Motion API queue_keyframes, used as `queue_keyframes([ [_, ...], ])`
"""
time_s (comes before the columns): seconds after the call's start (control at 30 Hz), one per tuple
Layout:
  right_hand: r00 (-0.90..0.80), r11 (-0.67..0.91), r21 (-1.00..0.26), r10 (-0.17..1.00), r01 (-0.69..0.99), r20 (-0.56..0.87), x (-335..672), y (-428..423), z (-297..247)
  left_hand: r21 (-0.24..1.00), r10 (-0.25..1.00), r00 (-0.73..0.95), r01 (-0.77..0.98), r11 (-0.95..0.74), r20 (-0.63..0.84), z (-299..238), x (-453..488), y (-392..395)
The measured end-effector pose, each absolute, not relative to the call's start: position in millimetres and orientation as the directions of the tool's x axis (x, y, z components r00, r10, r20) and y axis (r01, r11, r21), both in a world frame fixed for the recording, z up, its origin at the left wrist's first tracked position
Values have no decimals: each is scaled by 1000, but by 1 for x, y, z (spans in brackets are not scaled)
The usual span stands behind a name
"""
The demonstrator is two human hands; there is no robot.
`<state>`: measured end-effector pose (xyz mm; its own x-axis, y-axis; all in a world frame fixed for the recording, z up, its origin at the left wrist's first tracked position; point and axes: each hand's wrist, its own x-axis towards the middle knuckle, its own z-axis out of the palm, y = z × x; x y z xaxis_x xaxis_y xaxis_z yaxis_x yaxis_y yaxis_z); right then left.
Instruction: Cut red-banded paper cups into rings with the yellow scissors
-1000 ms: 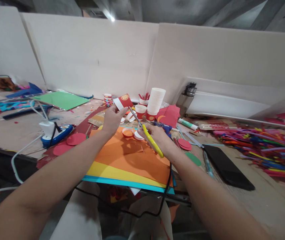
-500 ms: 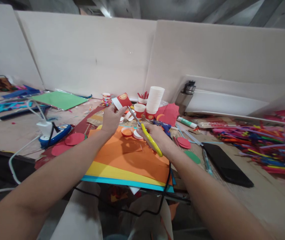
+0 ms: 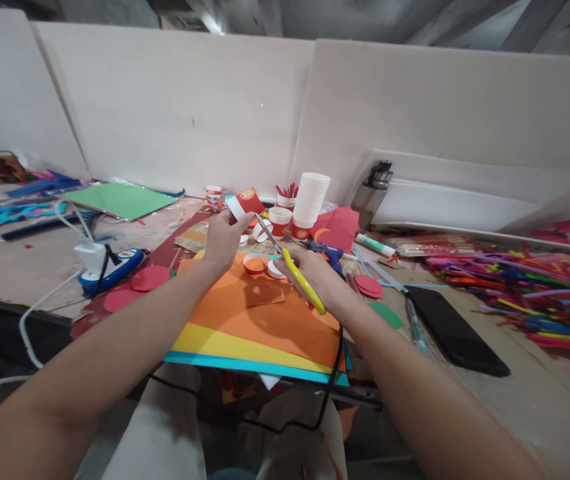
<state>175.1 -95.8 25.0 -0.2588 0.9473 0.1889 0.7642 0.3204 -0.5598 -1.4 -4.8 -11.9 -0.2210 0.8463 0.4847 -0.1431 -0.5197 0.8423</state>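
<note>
Pinched in my left hand [image 3: 225,239] is a red and white paper cup piece [image 3: 246,202] with a gold emblem, held up above the table. My right hand [image 3: 315,272] grips yellow-handled scissors [image 3: 301,279], fingers closed around the handles. The blades point up and left, their tips at the lower right edge of the cup piece. Below my hands lie stacked orange sheets [image 3: 235,317], with yellow and blue sheets underneath. On the orange sheet sit a shallow cut cup ring [image 3: 255,265] and a white disc-like cup piece [image 3: 275,269], partly behind my right hand.
Behind are a tall stack of paper cups [image 3: 311,200], a cup of red sticks [image 3: 287,195] and a blue glue gun [image 3: 327,252]. A black phone [image 3: 457,330] and pipe cleaners [image 3: 539,287] lie right; a white plug on a blue power strip [image 3: 109,272] sits left.
The cup piece has tilted slightly in my left hand, and the scissors stay at its edge. Otherwise the view has barely shifted.
</note>
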Motion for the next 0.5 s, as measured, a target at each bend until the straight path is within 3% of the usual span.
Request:
queue_keyframes([
  [0.5,-270,322,-566,946,758,177,176,-95,25,834,818,-226,-37,-550,530,-11,-4,-5],
])
